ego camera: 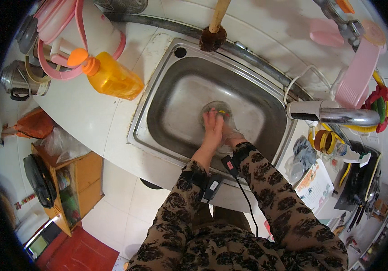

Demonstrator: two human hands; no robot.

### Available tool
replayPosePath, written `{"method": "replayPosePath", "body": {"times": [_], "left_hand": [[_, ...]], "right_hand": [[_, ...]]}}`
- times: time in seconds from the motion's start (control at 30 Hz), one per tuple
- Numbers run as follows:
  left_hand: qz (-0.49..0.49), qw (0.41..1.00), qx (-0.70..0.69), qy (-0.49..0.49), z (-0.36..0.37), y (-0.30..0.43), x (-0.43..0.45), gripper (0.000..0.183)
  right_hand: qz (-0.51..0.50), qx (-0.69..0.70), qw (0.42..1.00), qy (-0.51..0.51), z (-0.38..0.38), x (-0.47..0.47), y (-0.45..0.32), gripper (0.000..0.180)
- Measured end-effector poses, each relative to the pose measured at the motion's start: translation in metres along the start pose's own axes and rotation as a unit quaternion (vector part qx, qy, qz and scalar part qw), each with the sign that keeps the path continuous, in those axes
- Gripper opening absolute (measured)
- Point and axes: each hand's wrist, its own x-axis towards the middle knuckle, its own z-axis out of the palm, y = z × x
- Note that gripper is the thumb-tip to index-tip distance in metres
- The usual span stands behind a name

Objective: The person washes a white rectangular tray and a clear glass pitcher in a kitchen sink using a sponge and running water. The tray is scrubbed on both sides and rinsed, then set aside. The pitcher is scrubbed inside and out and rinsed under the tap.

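Note:
Both of my hands are low in the stainless steel sink (180,88), close together around clear, see-through containers. My left hand (212,128) lies over a round transparent bowl or lid (218,105), its fingers spread on the surface. Beneath and to the right, my right hand (232,133) is partly hidden by my left hand and by clear plastic or glass that seems to cover it. A small yellow and red patch shows near my fingertips. How firmly the right fingers grip cannot be made out.
An orange pump bottle (116,79) stands left of the sink. A wooden-handled brush (213,37) is at the back rim. The faucet (336,113) is at the right, with a yellow-rimmed jar (325,141), a grey cloth or bag (304,152) and a printed tray (316,186) nearby.

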Motion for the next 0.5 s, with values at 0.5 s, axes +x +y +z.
{"method": "replayPosePath", "body": {"times": [0.5], "left_hand": [[-0.318, 0.904, -0.287, 0.006, -0.01, -0.004, 0.007, 0.112]], "right_hand": [[0.113, 0.246, 0.962, 0.038, 0.016, -0.005, -0.006, 0.047]]}}
